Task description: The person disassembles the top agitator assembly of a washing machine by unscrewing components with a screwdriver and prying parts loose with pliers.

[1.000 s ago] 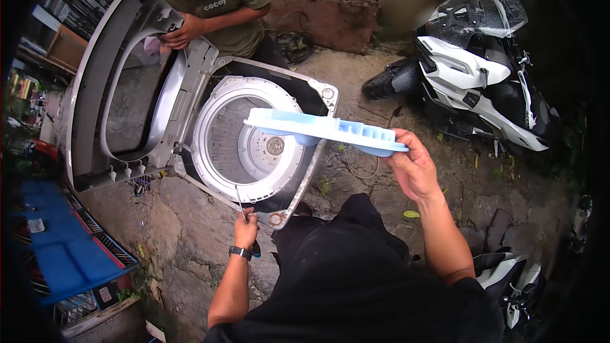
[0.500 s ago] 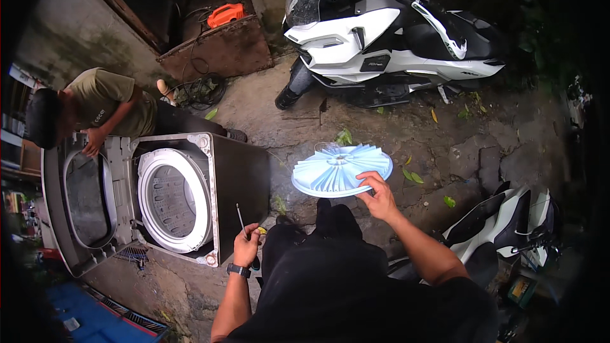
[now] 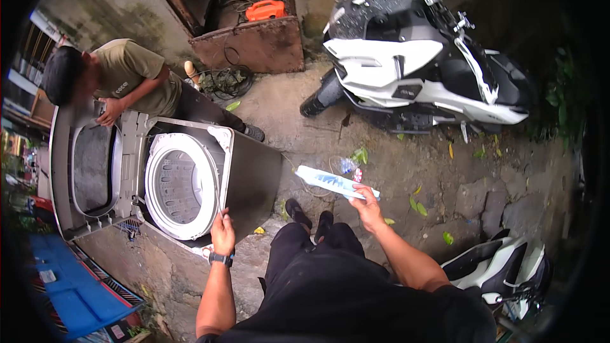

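Just drawn away from in front of the tub and tipped nearly edge-on, with less of the fan of fins in view: carrying the pale blue disc beyond the side panel of the washing machine, above the ground. Seems to leave the tub mouth uncovered for the work. Clamped on the disc's near rim, thumb against fingers, with the right hand. Closed round a slim metal tool with the left hand, just above the washer's near corner; cannot tell whether touching. Shows slotted inner wall through the tub's white ring, bottom mostly hidden. Holds an orange case at the front edge of a rusty-brown box.
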Motion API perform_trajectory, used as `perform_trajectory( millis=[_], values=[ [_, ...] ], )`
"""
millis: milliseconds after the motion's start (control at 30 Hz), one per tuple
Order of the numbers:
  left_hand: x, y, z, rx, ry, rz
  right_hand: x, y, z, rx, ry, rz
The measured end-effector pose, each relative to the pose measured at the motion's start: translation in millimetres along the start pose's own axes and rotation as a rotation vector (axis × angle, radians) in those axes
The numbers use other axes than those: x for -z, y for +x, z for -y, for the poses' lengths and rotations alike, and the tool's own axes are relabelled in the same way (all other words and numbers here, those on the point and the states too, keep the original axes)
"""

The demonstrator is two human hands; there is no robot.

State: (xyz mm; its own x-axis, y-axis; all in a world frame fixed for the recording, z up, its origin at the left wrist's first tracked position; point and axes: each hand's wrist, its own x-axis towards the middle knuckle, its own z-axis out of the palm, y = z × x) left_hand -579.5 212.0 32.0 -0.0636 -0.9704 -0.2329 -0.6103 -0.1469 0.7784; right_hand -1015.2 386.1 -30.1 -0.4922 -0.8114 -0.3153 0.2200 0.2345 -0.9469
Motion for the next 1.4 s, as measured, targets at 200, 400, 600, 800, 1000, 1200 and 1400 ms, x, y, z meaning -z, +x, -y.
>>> perform_trajectory(
  millis=[200,400,600,800,1000,1200,1400],
  values=[
    [27.6,-45.8,43.4,0.140,0.060,-0.213,-63.4,87.7,63.1,0.225,-0.180,0.111],
    [26.0,-42.2,44.2,0.393,-0.148,-0.309,-131.9,179.7,115.1,0.383,-0.274,0.192],
    [33.5,70.7,-32.1,0.208,0.090,-0.239,-189.0,247.5,145.9,0.305,-0.038,0.188],
    [24.3,202.6,-123.8,0.124,0.119,-0.306,-222.8,358.1,162.6,0.211,0.104,0.146],
    [-23.6,293.6,-118.7,0.316,0.147,-0.238,-264.7,503.9,158.1,0.134,0.108,0.213],
    [-39.0,319.7,-122.1,0.562,0.203,-0.180,-337.5,631.7,204.8,0.097,-0.096,0.272],
    [-35.5,347.9,-143.1,0.765,0.163,-0.130,-367.9,722.0,258.0,0.425,-0.355,0.310]
  ],
)
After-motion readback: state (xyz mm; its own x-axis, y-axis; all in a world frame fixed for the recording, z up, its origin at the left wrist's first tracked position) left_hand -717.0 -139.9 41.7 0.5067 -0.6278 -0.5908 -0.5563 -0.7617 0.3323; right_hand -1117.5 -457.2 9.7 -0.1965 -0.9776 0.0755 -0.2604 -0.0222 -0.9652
